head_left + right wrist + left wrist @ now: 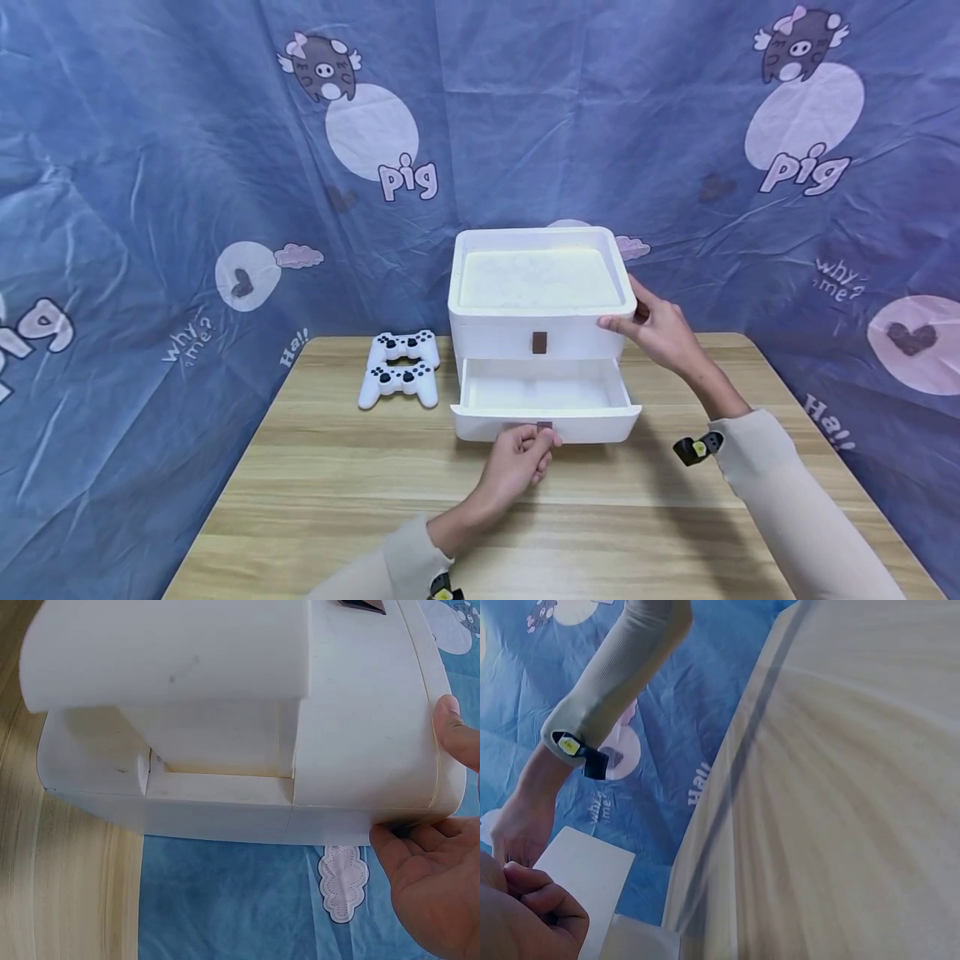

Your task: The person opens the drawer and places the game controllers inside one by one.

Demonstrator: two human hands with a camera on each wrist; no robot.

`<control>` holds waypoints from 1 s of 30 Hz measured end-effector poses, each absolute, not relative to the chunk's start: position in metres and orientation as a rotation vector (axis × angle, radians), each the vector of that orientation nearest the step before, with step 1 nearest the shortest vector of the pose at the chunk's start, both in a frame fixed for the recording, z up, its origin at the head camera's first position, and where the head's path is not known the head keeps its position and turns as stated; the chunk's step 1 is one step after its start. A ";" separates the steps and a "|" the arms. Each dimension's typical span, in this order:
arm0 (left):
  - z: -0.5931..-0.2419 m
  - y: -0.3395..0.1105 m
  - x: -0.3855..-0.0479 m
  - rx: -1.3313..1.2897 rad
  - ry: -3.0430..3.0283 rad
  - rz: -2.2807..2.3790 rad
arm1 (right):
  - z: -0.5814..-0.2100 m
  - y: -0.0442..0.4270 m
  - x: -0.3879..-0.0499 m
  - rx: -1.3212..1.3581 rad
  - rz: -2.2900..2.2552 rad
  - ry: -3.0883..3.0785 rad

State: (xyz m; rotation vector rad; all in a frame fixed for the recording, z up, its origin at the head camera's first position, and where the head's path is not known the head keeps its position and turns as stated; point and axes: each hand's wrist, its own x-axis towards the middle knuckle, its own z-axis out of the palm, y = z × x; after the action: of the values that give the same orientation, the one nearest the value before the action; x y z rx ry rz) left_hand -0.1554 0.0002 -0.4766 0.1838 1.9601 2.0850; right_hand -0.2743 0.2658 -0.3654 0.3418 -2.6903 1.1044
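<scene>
A white two-drawer storage box (495, 337) stands at the back of the table, its top a shallow tray. The lower drawer (585, 429) is pulled out and looks bare inside; the upper drawer, with a brown tab (539, 342), is closed. My left hand (517, 467) pinches the lower drawer's brown pull tab (544, 426) between thumb and curled fingers. With thumb on the front and fingers on the side, my right hand (660, 329) grips the box's upper right corner, as the right wrist view also shows in the hand (431, 877) there.
Two white game controllers (397, 383) lie one before the other on the wooden table (337, 475), left of the box. A blue printed cloth (525, 125) hangs behind and along both sides of the table.
</scene>
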 end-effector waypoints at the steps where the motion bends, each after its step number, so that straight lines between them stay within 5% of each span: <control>1: -0.477 0.000 -0.154 0.183 1.961 2.082 | -0.366 0.266 -0.274 0.344 1.102 -2.690; 30: -0.480 -0.006 -0.129 0.193 1.956 2.047 | -0.367 0.266 -0.274 0.374 1.085 -2.668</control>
State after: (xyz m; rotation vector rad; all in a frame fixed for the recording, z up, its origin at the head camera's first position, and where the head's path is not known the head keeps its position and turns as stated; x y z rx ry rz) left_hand -0.1291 -0.0057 -0.4804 0.1931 1.9562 2.0468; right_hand -0.2740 0.2662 -0.3674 0.3739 -2.6684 1.0849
